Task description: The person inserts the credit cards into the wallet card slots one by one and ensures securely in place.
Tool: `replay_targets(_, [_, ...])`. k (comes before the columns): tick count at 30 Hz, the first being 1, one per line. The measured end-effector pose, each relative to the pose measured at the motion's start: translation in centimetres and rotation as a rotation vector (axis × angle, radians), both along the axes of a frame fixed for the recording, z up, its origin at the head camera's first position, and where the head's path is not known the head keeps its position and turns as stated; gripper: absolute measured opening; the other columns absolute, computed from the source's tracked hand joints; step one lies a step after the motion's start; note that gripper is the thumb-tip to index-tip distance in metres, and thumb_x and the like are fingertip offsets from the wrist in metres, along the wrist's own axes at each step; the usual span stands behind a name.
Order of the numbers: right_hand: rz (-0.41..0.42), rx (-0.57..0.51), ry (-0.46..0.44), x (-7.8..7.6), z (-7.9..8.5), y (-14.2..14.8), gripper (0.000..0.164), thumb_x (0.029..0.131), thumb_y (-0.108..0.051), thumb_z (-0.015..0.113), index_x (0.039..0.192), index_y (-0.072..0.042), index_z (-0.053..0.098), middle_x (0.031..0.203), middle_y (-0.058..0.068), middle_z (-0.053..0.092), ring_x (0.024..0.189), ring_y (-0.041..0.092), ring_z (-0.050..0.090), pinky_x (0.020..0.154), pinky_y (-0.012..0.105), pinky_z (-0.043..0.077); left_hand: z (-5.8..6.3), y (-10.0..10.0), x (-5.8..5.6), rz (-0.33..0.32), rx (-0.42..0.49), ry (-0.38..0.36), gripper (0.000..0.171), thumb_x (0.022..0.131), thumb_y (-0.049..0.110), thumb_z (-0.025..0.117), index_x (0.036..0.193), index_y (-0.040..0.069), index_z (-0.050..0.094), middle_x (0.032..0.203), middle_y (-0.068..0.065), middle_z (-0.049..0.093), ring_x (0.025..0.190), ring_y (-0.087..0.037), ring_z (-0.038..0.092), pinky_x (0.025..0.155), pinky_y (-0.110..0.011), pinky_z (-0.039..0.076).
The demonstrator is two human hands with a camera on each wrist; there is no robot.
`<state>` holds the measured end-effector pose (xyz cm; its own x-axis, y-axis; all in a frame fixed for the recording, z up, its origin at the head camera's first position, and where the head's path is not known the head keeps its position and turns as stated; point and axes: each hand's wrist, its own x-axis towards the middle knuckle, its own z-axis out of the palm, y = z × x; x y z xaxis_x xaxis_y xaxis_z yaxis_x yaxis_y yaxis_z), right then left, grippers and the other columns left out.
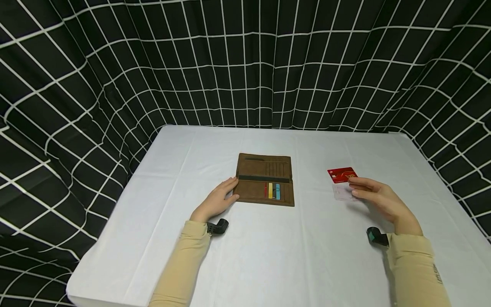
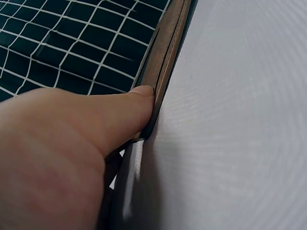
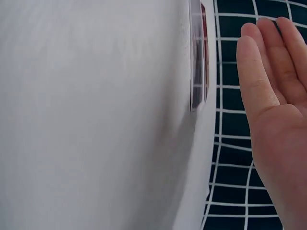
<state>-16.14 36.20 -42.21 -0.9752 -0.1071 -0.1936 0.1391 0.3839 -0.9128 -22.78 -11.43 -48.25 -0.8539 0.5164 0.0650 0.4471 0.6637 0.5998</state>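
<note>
A brown long wallet [image 1: 249, 192] lies unfolded on the table, with several colored cards [image 1: 270, 191] in slots of its near half. My left hand [image 1: 215, 199] rests at the wallet's left edge, its fingers fairly straight. In the left wrist view, the thumb [image 2: 129, 112] touches the wallet's edge [image 2: 168, 43]; the other fingers are hidden there. A red card [image 1: 339, 174] and a pale, see-through card [image 1: 341, 192] lie on the right of the table. Over their right ends hovers my right hand [image 1: 377, 198], fingers extended and apart from the cards in the right wrist view.
A white cloth covers the table [image 1: 268, 256]. Behind it and along both sides hangs a black curtain [image 1: 245, 64] with a white grid. Each wrist wears a small black camera, such as the left one [image 1: 218, 226].
</note>
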Motion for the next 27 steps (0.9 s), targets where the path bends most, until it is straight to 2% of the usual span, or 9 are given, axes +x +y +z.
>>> replay_targets(6, [-0.011, 0.040, -0.031, 0.0, 0.2, 1.0, 0.059, 0.090, -0.028, 0.062, 0.141, -0.007, 0.038, 0.144, 0.010, 0.028, 0.132, 0.033, 0.014, 0.104, 0.059, 0.014, 0.0, 0.0, 0.0, -0.003, -0.003, 0.005, 0.057, 0.097, 0.032, 0.050, 0.144, 0.007, 0.033, 0.150, -0.003, 0.025, 0.137, -0.018, 0.017, 0.109, -0.038, 0.018])
replay_targets(13, [0.006, 0.118, -0.033, -0.2, 0.7, 1.9, 0.064, 0.088, -0.028, 0.065, 0.138, 0.000, 0.037, 0.141, 0.021, 0.030, 0.129, 0.037, 0.017, 0.101, 0.063, 0.017, 0.1, 0.0, 0.1, -0.010, 0.010, 0.011, 0.057, 0.096, 0.031, 0.050, 0.144, 0.005, 0.033, 0.150, -0.004, 0.026, 0.137, -0.019, 0.018, 0.109, -0.040, 0.019])
replay_targets(18, [0.027, 0.146, -0.058, -0.6, 0.3, 2.4, 0.068, 0.088, -0.027, 0.065, 0.139, 0.003, 0.033, 0.142, 0.026, 0.025, 0.129, 0.042, 0.014, 0.098, 0.067, 0.015, 0.1, 0.0, 0.1, -0.007, 0.000, 0.003, 0.057, 0.097, 0.032, 0.050, 0.144, 0.006, 0.032, 0.150, -0.003, 0.025, 0.137, -0.018, 0.017, 0.109, -0.038, 0.019])
replay_targets(27, [0.033, 0.147, -0.127, -1.0, -0.6, 2.9, 0.080, 0.085, -0.025, 0.068, 0.144, 0.005, 0.022, 0.140, 0.033, 0.021, 0.125, 0.047, 0.017, 0.095, 0.071, 0.015, 0.1, 0.0, 0.0, 0.000, -0.005, -0.010, 0.057, 0.097, 0.032, 0.050, 0.144, 0.007, 0.032, 0.150, -0.002, 0.025, 0.137, -0.016, 0.017, 0.109, -0.037, 0.018])
